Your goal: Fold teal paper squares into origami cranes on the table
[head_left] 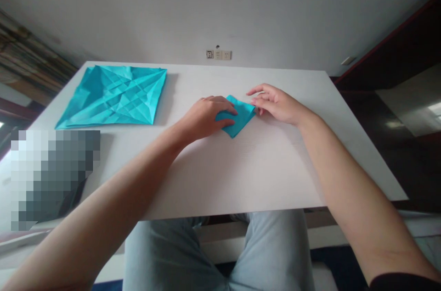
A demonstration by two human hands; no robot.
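A small folded piece of turquoise paper [237, 119] lies on the table in front of me, with a pointed corner at its near side and another at its right. My left hand [210, 116] rests over its left part, holding it against the tabletop, thumb and fingers a little apart on top. At the right corner, my right hand [272, 103] has its thumb against the paper, with the other fingers bent around that corner and the index finger raised. The undersides of the fingers and part of the paper are hidden.
Larger creased turquoise sheets [113, 96] lie spread at the table's left. The white table [241, 171] has its far edge near a wall with sockets [218, 55]. A pixelated patch [55, 176] covers something by the left edge. Curtains [31, 59] hang at the left.
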